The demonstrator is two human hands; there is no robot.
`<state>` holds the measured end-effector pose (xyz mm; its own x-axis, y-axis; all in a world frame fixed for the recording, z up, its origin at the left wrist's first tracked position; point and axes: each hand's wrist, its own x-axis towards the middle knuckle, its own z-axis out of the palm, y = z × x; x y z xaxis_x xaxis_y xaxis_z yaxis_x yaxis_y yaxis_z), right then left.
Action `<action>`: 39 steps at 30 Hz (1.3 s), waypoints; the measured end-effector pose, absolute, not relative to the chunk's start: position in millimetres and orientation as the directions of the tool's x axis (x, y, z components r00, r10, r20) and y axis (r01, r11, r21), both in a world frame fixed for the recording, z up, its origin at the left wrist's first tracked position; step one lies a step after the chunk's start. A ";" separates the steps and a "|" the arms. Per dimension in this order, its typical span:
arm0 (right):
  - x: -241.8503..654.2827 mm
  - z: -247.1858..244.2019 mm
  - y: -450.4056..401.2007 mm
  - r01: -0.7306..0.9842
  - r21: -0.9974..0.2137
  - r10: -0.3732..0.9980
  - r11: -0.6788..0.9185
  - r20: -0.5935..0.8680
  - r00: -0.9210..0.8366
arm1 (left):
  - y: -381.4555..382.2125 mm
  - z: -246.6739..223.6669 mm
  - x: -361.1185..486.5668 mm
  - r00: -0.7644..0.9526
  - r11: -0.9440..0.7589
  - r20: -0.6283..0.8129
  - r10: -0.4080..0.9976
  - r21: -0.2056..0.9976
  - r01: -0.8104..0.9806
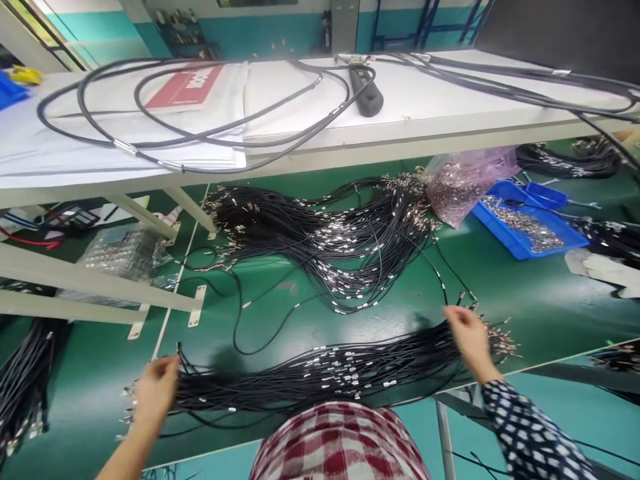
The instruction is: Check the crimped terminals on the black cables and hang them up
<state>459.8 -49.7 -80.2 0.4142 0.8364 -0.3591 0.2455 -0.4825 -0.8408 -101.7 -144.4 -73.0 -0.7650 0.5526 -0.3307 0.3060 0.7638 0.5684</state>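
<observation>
A long bundle of thin black cables lies along the front of the green table, with small white labels near its middle and bare metal ends at both sides. Over its left end, my left hand is closed, fingertips pinched at a black cable whose tip pokes up beside them. My right hand pinches a black cable near the bundle's right end. The exact grip is partly hidden by the fingers of each hand. Behind them spreads a larger pile of labelled black cables, with a few loose strands in front.
A white shelf crosses above the table, bearing coiled cables and a black-handled tool. At right are a blue tray of small metal parts and a pink bag. Shelf legs stand left. Red checked cloth fills the bottom middle.
</observation>
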 end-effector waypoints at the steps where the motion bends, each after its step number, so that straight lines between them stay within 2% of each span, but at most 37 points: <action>1: 429.6 -91.7 -46.3 0.151 -0.822 0.810 -0.549 -0.480 0.336 | -133.2 -82.1 -79.3 -0.667 0.718 -0.382 0.640 0.606 0.342; 3: 365.4 -115.8 -39.2 -0.025 -0.745 0.736 -0.666 -0.662 0.141 | -110.2 -103.3 -27.4 -0.445 0.632 -0.467 0.764 0.679 0.373; 5: 309.4 -134.0 -31.2 -0.183 -0.664 0.673 -0.725 -0.739 0.017 | -90.1 -122.1 23.3 -0.262 0.577 -0.514 0.817 0.731 0.365; 8: 263.6 -141.7 -19.0 -0.396 -0.577 0.642 -0.715 -0.765 -0.044 | -69.5 -135.1 76.4 -0.084 0.540 -0.543 0.835 0.783 0.308; 12: 266.3 -125.4 -13.5 -0.582 -0.494 0.654 -0.645 -0.752 -0.087 | -53.0 -124.4 103.7 0.016 0.559 -0.567 0.824 0.816 0.152; 16: 287.2 -104.0 -25.8 -0.650 -0.447 0.677 -0.615 -0.722 -0.144 | -35.7 -102.7 118.9 0.071 0.593 -0.589 0.805 0.797 -0.114; 20: 305.3 -88.1 -48.3 -0.606 -0.439 0.663 -0.663 -0.720 -0.204 | -12.1 -88.9 131.2 0.157 0.627 -0.625 0.764 0.663 -0.409; 25: 346.7 -56.7 -57.3 -0.538 -0.511 0.704 -0.670 -0.668 -0.241 | 28.5 -75.2 108.5 0.027 0.488 -0.668 0.744 0.515 -0.705; 31: 380.6 20.5 -6.5 -0.502 -0.698 0.852 -0.510 -0.491 -0.183 | 70.0 -18.6 60.4 -0.060 0.312 -0.666 0.743 0.425 -0.850; 34: 375.5 73.4 18.4 -0.374 -0.883 0.958 -0.285 -0.253 -0.133 | 76.5 17.9 50.9 -0.088 0.260 -0.644 0.760 0.425 -0.867; 37: 370.0 130.4 11.4 -0.311 -0.951 1.000 0.006 0.013 -0.019 | 66.8 45.0 42.8 -0.163 0.161 -0.594 0.788 0.454 -0.876; 39: 371.1 160.3 -9.9 -0.171 -0.965 0.979 0.200 0.189 0.082 | 50.9 53.7 34.7 -0.225 0.089 -0.556 0.800 0.481 -0.872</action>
<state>371.1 -9.9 160.3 0.0822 0.9786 0.1887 -0.1709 0.2004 -0.9647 34.7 50.9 53.7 -0.2250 0.8004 -0.5557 -0.8722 0.0888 0.4810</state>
